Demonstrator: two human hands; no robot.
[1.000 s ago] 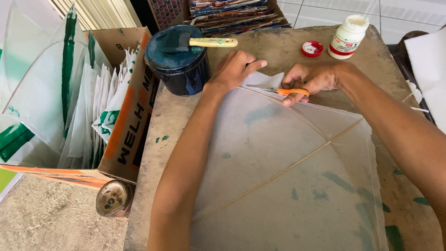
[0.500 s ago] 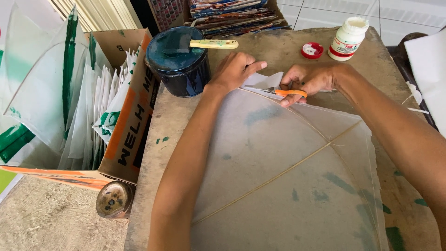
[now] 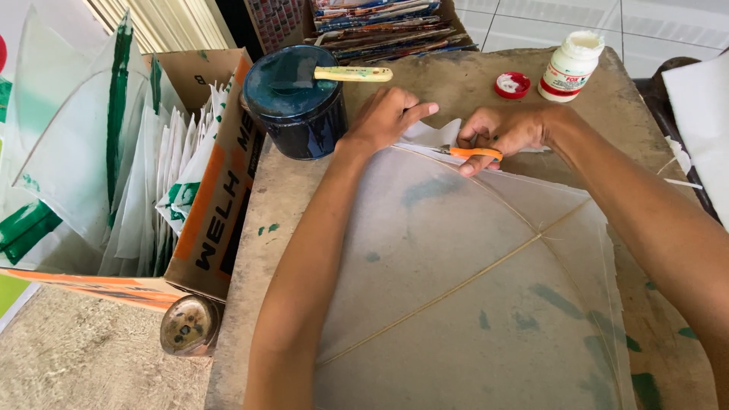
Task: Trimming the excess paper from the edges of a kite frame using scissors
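A pale translucent paper kite (image 3: pixel 456 281) with thin crossed wooden sticks lies flat on the worn brown table (image 3: pixel 471 83). My right hand (image 3: pixel 505 133) grips orange-handled scissors (image 3: pixel 474 153) at the kite's far corner. My left hand (image 3: pixel 387 118) presses down on the paper edge beside the blades, fingers spread. A loose white paper flap (image 3: pixel 437 135) sticks up between the two hands.
A dark blue pot (image 3: pixel 296 99) with a brush (image 3: pixel 349 74) across it stands at the far left of the table. A white glue bottle (image 3: pixel 569 67) and its red cap (image 3: pixel 512 85) sit at the back. A cardboard box (image 3: pixel 220 182) of folded kites stands left.
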